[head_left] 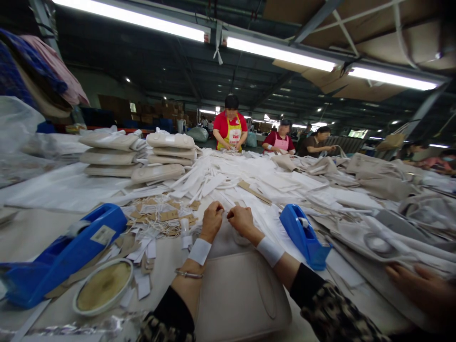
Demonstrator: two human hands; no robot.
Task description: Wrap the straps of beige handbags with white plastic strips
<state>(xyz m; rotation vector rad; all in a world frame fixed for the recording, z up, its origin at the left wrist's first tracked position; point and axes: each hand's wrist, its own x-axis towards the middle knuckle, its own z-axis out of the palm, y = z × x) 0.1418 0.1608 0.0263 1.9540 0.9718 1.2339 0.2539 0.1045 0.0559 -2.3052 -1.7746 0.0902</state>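
Note:
My left hand (211,222) and my right hand (242,221) are close together above the far end of a beige bag (235,294). Fingertips on both sides are pinched. Whatever they hold is too small to make out. The bag lies flat in front of me, with an oval outline on its right side; my forearms cover parts of its edges. White bands wrap both wrists, and a bracelet circles the left one. Left of my left hand is a pile of brown hang tags (167,216) with white strings.
Blue tape dispensers stand left (67,256) and right (305,235). A round dish (103,287) sits front left. Stacked beige bags (167,156) and loose white strips (217,180) lie beyond. A co-worker's hand (422,287) touches bags at right. Other people work across the table.

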